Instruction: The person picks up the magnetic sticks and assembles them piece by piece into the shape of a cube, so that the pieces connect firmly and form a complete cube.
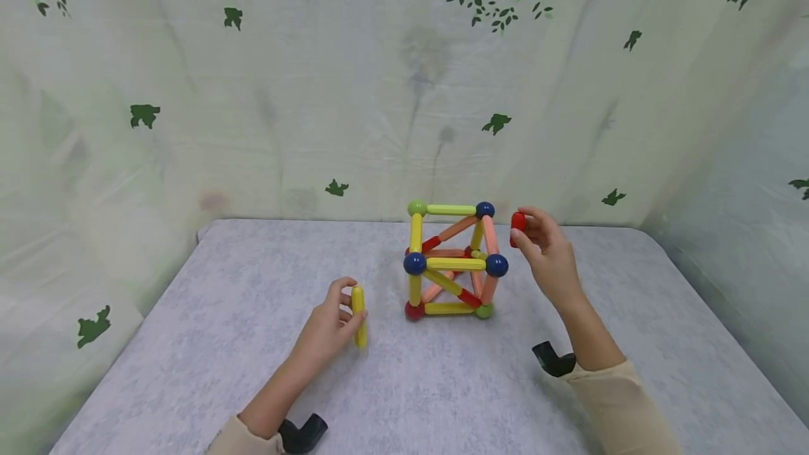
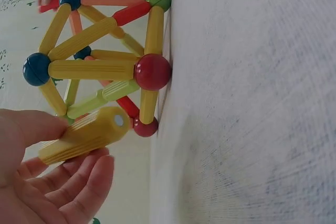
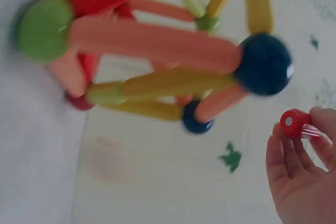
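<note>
Between the two hands a cube frame of coloured rods and balls stands on the grey table, with a leaf-printed sheet hung behind. The left hand pinches a yellow rod near the frame's left side; its wrist view shows the rod's silver end cap. The right hand holds a red rod in its fingertips, just beside the frame's upper right blue ball.

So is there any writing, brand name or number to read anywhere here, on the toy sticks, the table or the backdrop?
None: no view shows any text.
The backdrop carries only printed green leaves and branches.
The yellow stick in the left hand, the red stick in the right hand and the cube frame are plain.
</note>
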